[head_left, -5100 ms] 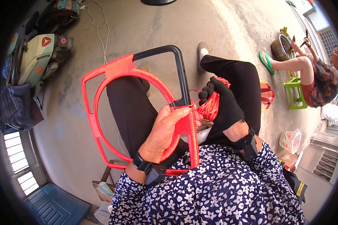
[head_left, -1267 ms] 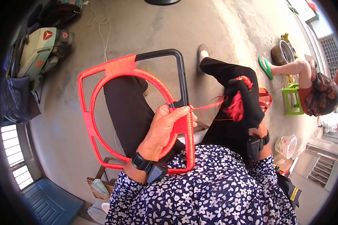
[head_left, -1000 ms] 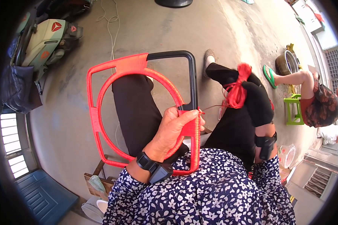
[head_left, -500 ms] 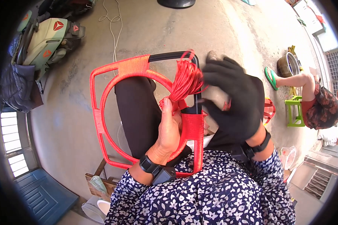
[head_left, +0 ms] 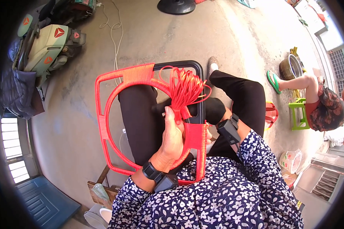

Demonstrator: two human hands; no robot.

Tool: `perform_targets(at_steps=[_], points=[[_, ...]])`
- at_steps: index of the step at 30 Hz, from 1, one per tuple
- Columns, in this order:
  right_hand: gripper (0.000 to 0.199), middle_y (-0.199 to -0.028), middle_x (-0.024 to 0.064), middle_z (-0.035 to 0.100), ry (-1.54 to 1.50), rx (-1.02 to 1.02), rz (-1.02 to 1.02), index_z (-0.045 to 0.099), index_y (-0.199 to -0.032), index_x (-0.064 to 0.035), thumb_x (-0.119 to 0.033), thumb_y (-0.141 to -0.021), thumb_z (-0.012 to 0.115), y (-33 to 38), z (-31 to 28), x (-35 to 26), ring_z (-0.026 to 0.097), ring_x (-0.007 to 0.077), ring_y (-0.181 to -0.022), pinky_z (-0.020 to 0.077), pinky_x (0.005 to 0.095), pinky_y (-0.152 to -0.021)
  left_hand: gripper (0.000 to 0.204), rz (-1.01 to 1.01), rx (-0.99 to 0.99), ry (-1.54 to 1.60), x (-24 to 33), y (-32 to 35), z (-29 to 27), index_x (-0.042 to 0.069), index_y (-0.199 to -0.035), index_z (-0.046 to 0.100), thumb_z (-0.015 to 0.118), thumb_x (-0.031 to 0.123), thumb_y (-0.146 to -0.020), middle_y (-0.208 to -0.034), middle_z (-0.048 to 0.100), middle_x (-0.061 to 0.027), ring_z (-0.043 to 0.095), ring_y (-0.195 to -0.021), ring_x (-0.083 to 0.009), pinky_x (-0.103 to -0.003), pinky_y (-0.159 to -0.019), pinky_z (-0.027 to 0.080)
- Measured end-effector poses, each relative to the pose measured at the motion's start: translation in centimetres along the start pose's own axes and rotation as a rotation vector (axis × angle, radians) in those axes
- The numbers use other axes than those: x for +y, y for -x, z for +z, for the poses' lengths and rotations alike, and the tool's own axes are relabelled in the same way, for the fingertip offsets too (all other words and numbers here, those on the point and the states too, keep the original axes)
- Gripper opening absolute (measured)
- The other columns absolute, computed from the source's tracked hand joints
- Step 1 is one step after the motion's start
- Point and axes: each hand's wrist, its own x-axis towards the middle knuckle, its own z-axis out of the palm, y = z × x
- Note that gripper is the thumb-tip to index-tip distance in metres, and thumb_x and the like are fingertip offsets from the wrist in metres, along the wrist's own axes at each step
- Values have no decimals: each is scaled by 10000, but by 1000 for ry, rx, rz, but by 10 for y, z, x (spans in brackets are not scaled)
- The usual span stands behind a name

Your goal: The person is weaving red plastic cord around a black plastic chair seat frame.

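A square black frame (head_left: 179, 65) with a round inner ring lies across my lap, mostly wrapped in red cord. Bare black tube shows along its top right corner and upper right side. My left hand (head_left: 170, 139), bare, is closed around the base of a looped bundle of red cord (head_left: 185, 87) beside the frame's right side, with its thumb pressed up against the bundle. In a black glove, my right hand (head_left: 213, 110) reaches in from the right behind the frame's right bar. Its fingers are mostly hidden by the bundle and frame.
At right another person's leg (head_left: 296, 83) wears a green sandal, near a green stool (head_left: 299, 112) and a metal pot (head_left: 290, 66). A red frame (head_left: 270, 114) stands beyond my knee. A scooter (head_left: 46, 47) is far left, with a pale cord (head_left: 116, 34) on the floor.
My right hand has swung left and down from the frame's right side to behind it. The cord bundle's loops have spread out, and the frame sits slightly lower in view.
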Motion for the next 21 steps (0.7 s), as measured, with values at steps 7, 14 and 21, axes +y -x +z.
perform_targets(at_steps=[7, 14, 21], points=[[274, -966, 123, 665, -22, 114, -180, 623, -1094, -20, -210, -918, 534, 4, -17, -14, 640, 186, -887, 510, 330, -782, 1056, -68, -71, 24, 4, 2, -5, -55, -1084, 565, 175, 878, -779, -895, 644, -210, 662, -785, -333, -468, -716, 557], [232, -887, 69, 655, -303, 153, 609, 639, -1017, -1, -161, -850, 635, 14, -32, -39, 596, 100, -822, 480, 276, -717, 388, 67, -151, -232, 7, 11, -3, -14, -1095, 573, 572, 345, -948, -913, 670, -158, 681, -801, -238, -364, -748, 564], [310, -990, 41, 634, -517, 445, 535, 626, -1086, 6, -104, -797, 621, 68, -41, -77, 573, 103, -898, 459, 240, -762, 206, 67, -6, -249, 10, 11, 4, -10, -1037, 593, 619, 154, -915, -863, 680, -125, 682, -757, -194, -309, -710, 563]])
